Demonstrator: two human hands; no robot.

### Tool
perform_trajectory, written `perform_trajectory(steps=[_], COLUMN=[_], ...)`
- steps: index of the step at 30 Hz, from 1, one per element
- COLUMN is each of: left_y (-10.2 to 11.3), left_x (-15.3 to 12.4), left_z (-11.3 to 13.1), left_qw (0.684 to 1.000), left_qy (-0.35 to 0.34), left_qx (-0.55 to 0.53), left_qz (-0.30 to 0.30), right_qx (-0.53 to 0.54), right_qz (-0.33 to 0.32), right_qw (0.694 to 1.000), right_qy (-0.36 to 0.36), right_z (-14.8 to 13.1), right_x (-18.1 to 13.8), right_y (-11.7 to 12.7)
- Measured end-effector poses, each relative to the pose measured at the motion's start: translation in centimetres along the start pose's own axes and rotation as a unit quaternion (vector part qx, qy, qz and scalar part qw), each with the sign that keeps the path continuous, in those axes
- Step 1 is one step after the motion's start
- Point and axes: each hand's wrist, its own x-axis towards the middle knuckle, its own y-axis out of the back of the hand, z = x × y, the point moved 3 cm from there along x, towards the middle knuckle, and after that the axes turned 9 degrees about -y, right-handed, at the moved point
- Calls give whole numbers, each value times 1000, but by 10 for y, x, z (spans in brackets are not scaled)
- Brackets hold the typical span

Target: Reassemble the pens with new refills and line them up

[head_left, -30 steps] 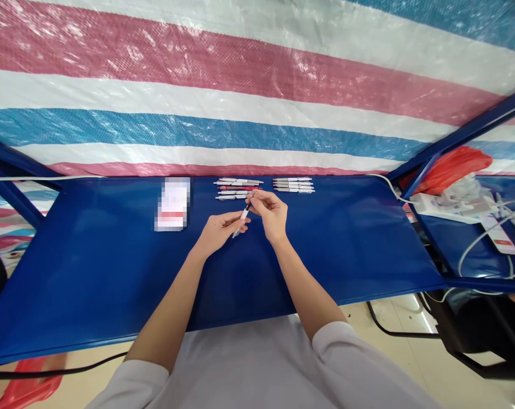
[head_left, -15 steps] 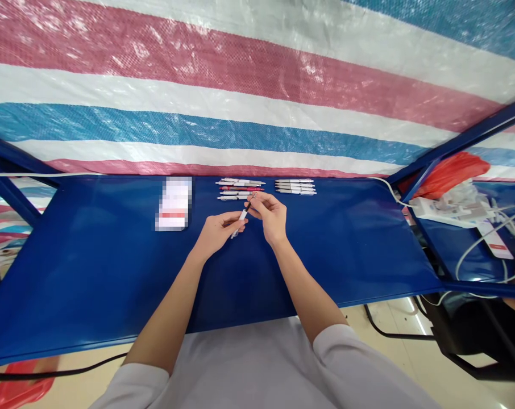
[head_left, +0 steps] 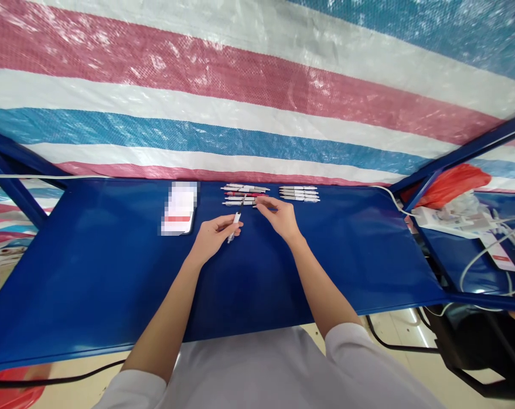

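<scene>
My left hand [head_left: 215, 234] is closed on a white pen [head_left: 236, 219] that points up and away from me over the blue table [head_left: 91, 267]. My right hand [head_left: 279, 218] has its fingers pinched at the near edge of a row of several pens [head_left: 245, 195] lying at the table's far side; something small and grey shows at its fingertips, too small to name. A second row of white pens [head_left: 299, 193] lies just to the right of that.
A white card with a red band [head_left: 179, 214] lies left of the pens. A striped tarp [head_left: 257, 102] hangs behind the table. On the right stands another blue table with a power strip [head_left: 443, 218], white cables [head_left: 491, 250] and a red bag [head_left: 453, 176].
My right hand has let go of the pen's top end and moved away to the row of pens. The left hand still holds the pen. The view shifted slightly.
</scene>
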Motion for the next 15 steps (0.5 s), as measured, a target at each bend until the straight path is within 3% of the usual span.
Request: perform_trajectory(steps=[2,5,8,15], left_y=[2,4,4,3], left_x=[0,0,1,3], left_z=[-2,-2,-2,0], left_qw=[1000,1000,1000,1000], left_qy=[0,0,2,2], left_qx=[-7,-9,-6,4], left_qz=[6,11,10,7], right_qx=[-182,-368,-435,-487], right_qz=[-7,-23,-23,-32], right_qw=[980,919,883,857], right_qy=[78,140,172,169], right_z=[1,5,10,9], right_x=[2,4,7,11], right_y=[5,8,7,7])
